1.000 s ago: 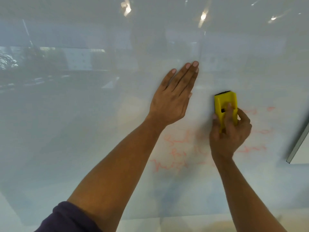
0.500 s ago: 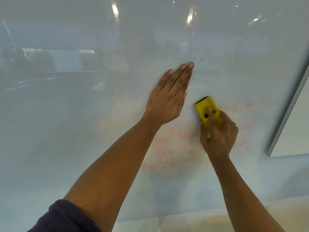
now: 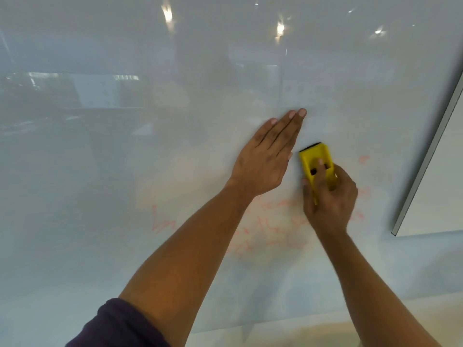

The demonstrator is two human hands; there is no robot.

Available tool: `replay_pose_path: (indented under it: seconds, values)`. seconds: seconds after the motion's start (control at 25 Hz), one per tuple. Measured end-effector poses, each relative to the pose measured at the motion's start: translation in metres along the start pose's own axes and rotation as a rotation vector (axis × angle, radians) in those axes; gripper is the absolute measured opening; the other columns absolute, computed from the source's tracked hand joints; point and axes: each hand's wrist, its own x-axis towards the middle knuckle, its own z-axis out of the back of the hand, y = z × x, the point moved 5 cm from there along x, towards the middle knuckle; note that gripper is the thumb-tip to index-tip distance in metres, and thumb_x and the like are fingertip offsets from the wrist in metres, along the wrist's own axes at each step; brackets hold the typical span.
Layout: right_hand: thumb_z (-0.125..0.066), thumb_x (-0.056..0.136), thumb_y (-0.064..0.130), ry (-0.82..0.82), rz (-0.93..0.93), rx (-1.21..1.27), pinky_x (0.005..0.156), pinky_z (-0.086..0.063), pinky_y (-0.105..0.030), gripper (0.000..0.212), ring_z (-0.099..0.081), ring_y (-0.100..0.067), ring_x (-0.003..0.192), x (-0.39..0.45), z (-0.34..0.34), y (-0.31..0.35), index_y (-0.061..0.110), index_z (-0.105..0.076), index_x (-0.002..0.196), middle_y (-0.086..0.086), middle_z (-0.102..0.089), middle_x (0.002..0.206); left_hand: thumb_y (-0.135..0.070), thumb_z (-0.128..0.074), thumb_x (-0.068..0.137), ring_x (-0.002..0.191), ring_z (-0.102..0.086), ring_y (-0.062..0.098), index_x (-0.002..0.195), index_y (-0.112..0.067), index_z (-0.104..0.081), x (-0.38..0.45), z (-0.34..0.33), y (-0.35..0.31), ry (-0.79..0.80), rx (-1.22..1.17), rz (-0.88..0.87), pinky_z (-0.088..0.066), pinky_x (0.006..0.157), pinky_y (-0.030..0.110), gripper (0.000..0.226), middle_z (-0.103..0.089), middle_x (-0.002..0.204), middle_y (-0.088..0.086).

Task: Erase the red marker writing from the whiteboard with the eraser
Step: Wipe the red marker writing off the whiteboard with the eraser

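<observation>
- Glossy whiteboard (image 3: 125,171) fills nearly the whole view; ceiling lights and a dim room reflect in its upper half, and its metal frame edge (image 3: 431,151) runs diagonally at the far right.
- Your left hand (image 3: 265,159) lies flat on the board just left of the eraser, its fingers (image 3: 288,126) straight and pressed together, pointing up and to the right. Judged from its pose, it steadies you against the board while the other hand scrubs.
- Your right hand (image 3: 330,201) holds the yellow eraser (image 3: 316,162) by its lower half: the fingers (image 3: 320,176) curl over the back and the thumb clamps the left side. The dark felt edge shows at the top, and the pad appears to face the board, which suits wiping.
- Red marker writing (image 3: 270,229) lies below both hands, partly hidden by your forearms. It looks pale, smeared and too blurred to read. Several rows remain, with a stray scrawl (image 3: 162,221) well to the left and small fragments (image 3: 363,159) to the right of the eraser.
- The board around and above the eraser looks clean, so the erasing seems begun at the top and far from finished.
- A dark sleeve (image 3: 117,324) covers your left upper arm at the bottom of the view.
</observation>
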Motion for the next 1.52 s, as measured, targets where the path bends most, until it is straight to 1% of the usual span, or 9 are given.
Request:
replay_pose_path:
  seconds: [0.2, 0.32, 0.48, 0.64, 0.8, 0.96, 1.12, 1.28, 1.52]
  values:
    - [-0.070, 0.103, 0.024, -0.090, -0.343, 0.009, 0.085, -0.051, -0.051, 0.049, -0.063, -0.050, 0.105, 0.001, 0.002, -0.018, 0.008, -0.055, 0.147, -0.037, -0.060, 0.126, -0.010, -0.044, 0.104, 0.161, -0.027, 0.024, 0.164, 0.000, -0.031, 0.005, -0.001, -0.006, -0.018, 0.004, -0.086, -0.027, 0.132, 0.041, 0.062, -0.030, 0.173, 0.011]
    - [-0.073, 0.100, 0.025, -0.017, 0.013, -0.040, 0.080, -0.051, -0.049, 0.051, -0.064, -0.048, 0.103, -0.005, 0.001, -0.013, 0.012, -0.053, 0.145, -0.035, -0.062, 0.127, -0.002, -0.040, 0.099, 0.162, -0.025, 0.024, 0.165, -0.001, -0.028, 0.013, -0.005, -0.020, 0.036, 0.016, -0.164, -0.026, 0.132, 0.041, 0.068, -0.027, 0.174, 0.010]
    - [-0.065, 0.105, 0.031, -0.087, -0.669, 0.114, 0.091, -0.051, -0.053, 0.053, -0.058, -0.048, 0.109, -0.004, 0.003, -0.059, 0.010, -0.052, 0.151, -0.035, -0.055, 0.131, -0.005, -0.033, 0.102, 0.164, -0.020, 0.025, 0.167, -0.001, -0.023, 0.016, -0.009, -0.023, 0.097, 0.008, -0.152, -0.022, 0.134, 0.042, 0.065, -0.021, 0.176, 0.011]
    - [-0.066, 0.104, 0.029, 0.012, -0.110, -0.043, 0.085, -0.048, -0.047, 0.050, -0.057, -0.043, 0.105, 0.006, 0.008, -0.066, 0.009, -0.053, 0.148, -0.034, -0.057, 0.128, -0.010, -0.037, 0.103, 0.163, -0.022, 0.025, 0.166, -0.001, -0.026, 0.017, -0.009, -0.024, 0.067, 0.020, -0.145, -0.022, 0.134, 0.042, 0.065, -0.023, 0.175, 0.012]
    - [-0.062, 0.105, 0.032, -0.073, -0.692, 0.150, 0.098, -0.044, -0.046, 0.055, -0.053, -0.045, 0.118, 0.013, 0.007, -0.098, 0.009, -0.049, 0.153, -0.034, -0.052, 0.131, -0.013, -0.043, 0.102, 0.163, -0.023, 0.025, 0.166, -0.001, -0.028, 0.017, -0.009, -0.025, 0.043, 0.019, -0.126, -0.022, 0.134, 0.042, 0.066, -0.025, 0.175, 0.012]
    - [-0.066, 0.104, 0.025, 0.015, -0.049, -0.004, 0.089, -0.048, -0.050, 0.051, -0.054, -0.043, 0.111, -0.003, 0.005, -0.069, 0.008, -0.050, 0.150, -0.035, -0.056, 0.130, -0.013, -0.043, 0.104, 0.163, -0.022, 0.026, 0.166, -0.001, -0.027, 0.017, -0.010, -0.025, 0.032, 0.004, -0.118, -0.024, 0.133, 0.043, 0.065, -0.024, 0.175, 0.012]
    - [-0.066, 0.105, 0.023, -0.103, -0.619, 0.152, 0.097, -0.049, -0.055, 0.053, -0.053, -0.044, 0.115, -0.011, 0.002, -0.087, 0.007, -0.050, 0.152, -0.034, -0.052, 0.133, -0.012, -0.040, 0.104, 0.164, -0.020, 0.026, 0.166, 0.000, -0.025, 0.017, -0.010, -0.026, 0.053, 0.018, -0.111, -0.021, 0.134, 0.043, 0.065, -0.021, 0.175, 0.013]
    - [-0.060, 0.106, 0.026, 0.026, -0.117, 0.068, 0.094, -0.047, -0.049, 0.050, -0.050, -0.042, 0.115, -0.028, 0.003, -0.068, 0.010, -0.047, 0.152, -0.029, -0.049, 0.137, -0.012, -0.035, 0.106, 0.164, -0.017, 0.027, 0.167, 0.001, -0.020, 0.019, -0.010, -0.029, 0.090, 0.041, -0.125, -0.019, 0.135, 0.043, 0.064, -0.017, 0.176, 0.014]
    - [-0.060, 0.101, 0.026, 0.080, -0.546, 0.149, 0.101, -0.046, -0.053, 0.067, -0.045, -0.045, 0.123, -0.043, 0.006, -0.073, 0.008, -0.034, 0.160, -0.035, -0.042, 0.138, -0.012, -0.029, 0.108, 0.165, -0.012, 0.029, 0.167, 0.002, -0.014, 0.021, -0.011, -0.031, 0.136, 0.061, -0.153, -0.015, 0.136, 0.043, 0.063, -0.012, 0.177, 0.016]
